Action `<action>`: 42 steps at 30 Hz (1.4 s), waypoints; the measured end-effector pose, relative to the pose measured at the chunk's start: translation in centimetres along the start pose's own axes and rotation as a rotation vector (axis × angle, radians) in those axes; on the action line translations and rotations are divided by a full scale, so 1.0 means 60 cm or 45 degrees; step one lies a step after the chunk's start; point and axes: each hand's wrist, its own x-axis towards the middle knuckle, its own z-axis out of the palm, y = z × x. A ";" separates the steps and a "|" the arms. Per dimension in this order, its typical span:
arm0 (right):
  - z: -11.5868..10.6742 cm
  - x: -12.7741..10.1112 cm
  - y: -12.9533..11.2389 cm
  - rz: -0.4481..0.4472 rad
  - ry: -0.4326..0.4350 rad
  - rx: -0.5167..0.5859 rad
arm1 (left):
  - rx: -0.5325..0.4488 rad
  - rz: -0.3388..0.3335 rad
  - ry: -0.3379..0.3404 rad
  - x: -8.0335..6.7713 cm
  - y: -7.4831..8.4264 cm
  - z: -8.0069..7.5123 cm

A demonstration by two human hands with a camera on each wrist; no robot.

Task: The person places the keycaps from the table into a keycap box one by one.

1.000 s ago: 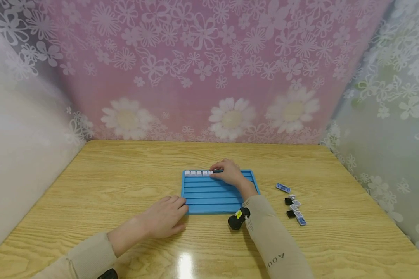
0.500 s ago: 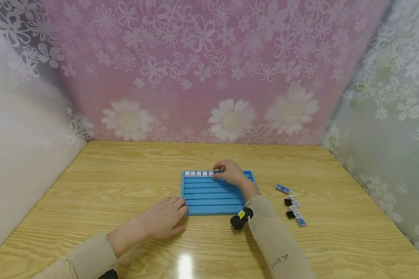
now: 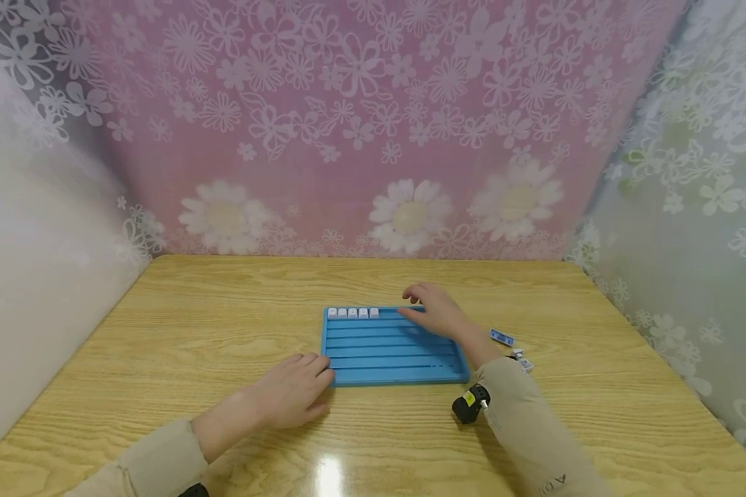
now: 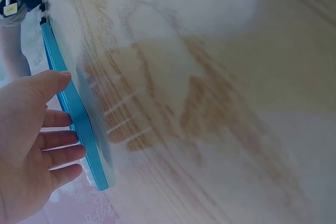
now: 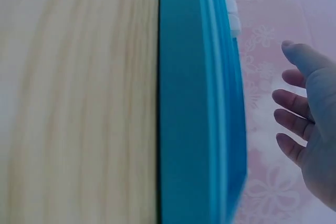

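A blue ridged tray (image 3: 385,352) lies on the table. Several white keycap-like tiles (image 3: 352,313) stand side by side at the left of its top row. My left hand (image 3: 292,392) rests at the tray's near left corner; in the left wrist view its straight fingers (image 4: 60,139) touch the blue edge. Over the tray's far right part is my right hand (image 3: 438,312), its fingers loosely bent and apart. Nothing shows between thumb and fingers of that hand (image 5: 315,114) in the right wrist view.
Right of the tray lie a blue-and-white piece (image 3: 502,337) and small white pieces (image 3: 523,362), partly hidden by my right sleeve (image 3: 528,414). Flowered curtains (image 3: 373,172) close off the back and sides of the wooden table (image 3: 224,310).
My right hand has left the last white tile in the row and moved right, its fingers spreading. The forearm now covers some loose pieces. My left hand has stayed in place.
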 end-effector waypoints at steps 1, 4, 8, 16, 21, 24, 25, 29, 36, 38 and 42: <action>-0.005 -0.005 0.001 -0.002 -0.003 -0.015 | 0.001 0.002 0.004 0.000 0.000 0.001; -0.021 -0.021 0.001 -0.002 -0.015 -0.060 | -0.003 0.003 0.012 -0.001 -0.001 0.002; -0.038 -0.043 0.011 -0.023 -0.025 -0.149 | -0.006 0.000 0.002 -0.001 -0.002 0.004; -0.075 -0.099 0.052 0.012 -0.019 -0.192 | -0.020 -0.004 -0.015 -0.001 -0.002 0.003; -0.092 -0.133 0.090 0.034 -0.013 -0.245 | -0.027 -0.014 -0.018 -0.002 -0.002 0.006; -0.101 -0.152 0.105 0.054 -0.010 -0.259 | -0.028 -0.014 -0.012 -0.003 -0.003 0.007; -0.104 -0.159 0.108 0.058 -0.008 -0.266 | -0.026 -0.011 -0.009 -0.002 -0.003 0.007; -0.115 -0.182 0.119 0.064 0.007 -0.287 | -0.018 -0.005 0.006 -0.001 -0.004 0.005; -0.128 -0.210 0.134 0.083 -0.007 -0.287 | -0.015 0.002 0.000 0.000 -0.005 0.002; -0.129 -0.218 0.138 0.105 -0.033 -0.286 | -0.019 0.002 0.001 0.000 -0.005 0.003; -0.131 -0.236 0.145 0.108 -0.077 -0.294 | -0.029 -0.002 -0.007 -0.002 -0.005 0.005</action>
